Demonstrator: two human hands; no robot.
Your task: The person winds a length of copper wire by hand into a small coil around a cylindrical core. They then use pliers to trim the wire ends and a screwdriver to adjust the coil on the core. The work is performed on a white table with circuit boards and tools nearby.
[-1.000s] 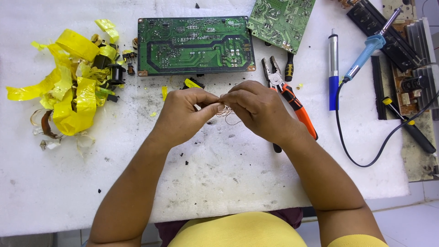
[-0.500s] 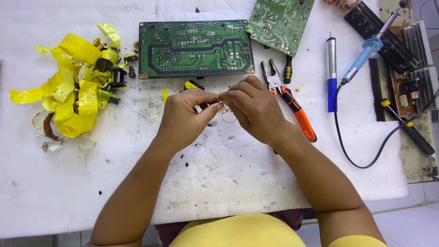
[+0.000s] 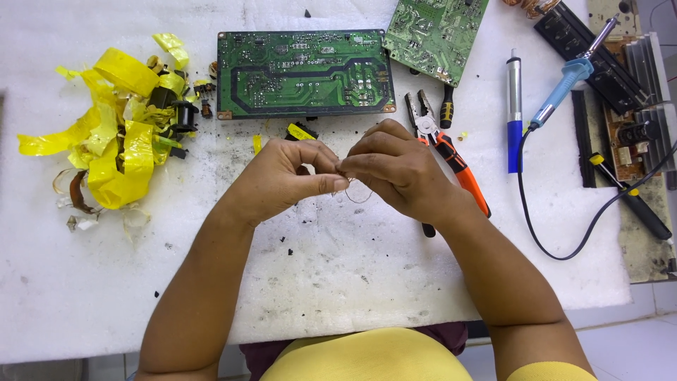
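My left hand (image 3: 285, 176) and my right hand (image 3: 391, 169) meet over the middle of the white table (image 3: 338, 282), fingertips pinched together on a thin copper wire (image 3: 358, 193) that loops down between them. Just behind the hands lies a small black part with yellow tape (image 3: 302, 132). A green circuit board (image 3: 305, 73) lies flat beyond that, solder side up.
A heap of yellow tape scraps and small parts (image 3: 116, 137) sits at the left. Orange-handled pliers (image 3: 448, 152) lie right of my hands, then a blue desoldering pump (image 3: 514, 113) and a blue soldering iron (image 3: 564, 81) with its black cord. A second green board (image 3: 437, 32) lies at the top.
Both hands have stayed together on the wire, with only slight finger movement; the view has shifted a little.
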